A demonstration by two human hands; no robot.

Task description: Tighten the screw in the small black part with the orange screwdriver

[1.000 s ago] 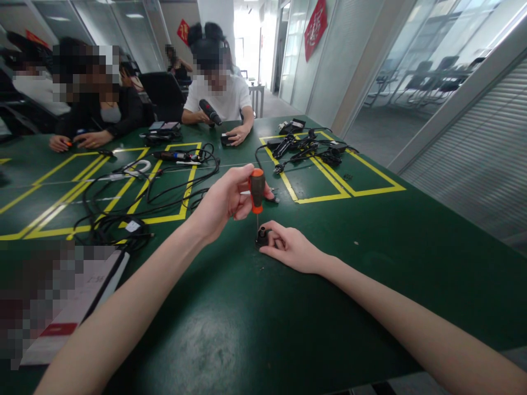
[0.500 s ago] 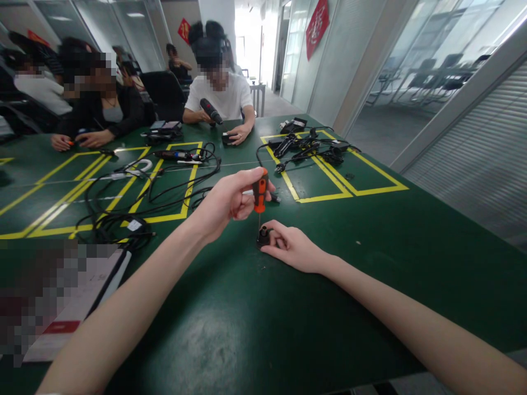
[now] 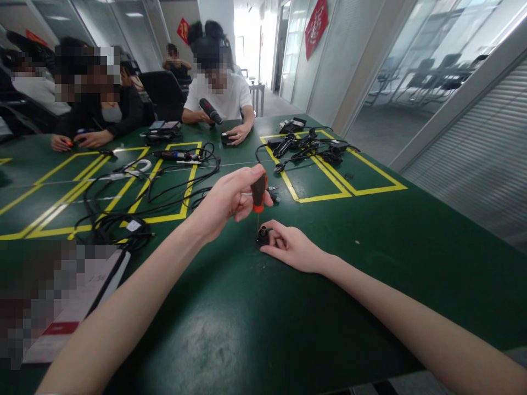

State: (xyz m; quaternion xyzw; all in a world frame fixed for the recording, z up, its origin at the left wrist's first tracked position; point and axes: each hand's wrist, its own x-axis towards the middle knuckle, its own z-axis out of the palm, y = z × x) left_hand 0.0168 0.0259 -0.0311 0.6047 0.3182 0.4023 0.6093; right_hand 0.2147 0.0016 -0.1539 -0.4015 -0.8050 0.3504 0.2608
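My left hand [image 3: 230, 197] is closed around the handle of an orange and black screwdriver [image 3: 258, 193], its thumb resting near the top. The screwdriver stands upright, its thin shaft running down to a small black round part [image 3: 262, 237] on the green table [image 3: 313, 323]. Whether the tip sits on a screw is too small to tell. My right hand [image 3: 288, 247] pinches that black part from the right side, thumb and forefinger against it. A short hollow post sticks up from the part.
Black cables [image 3: 135, 216] lie coiled at left, near a printed bag or sheet [image 3: 78, 307]. More chargers and cords [image 3: 308, 147] lie within yellow tape at the back right. Across the table one person [image 3: 222, 93] holds a power drill [image 3: 211, 111]; another person [image 3: 111, 112] sits further left.
The screwdriver handle has turned about its axis in my left hand, showing more of its dark side now. My right hand and the black part stay in place.
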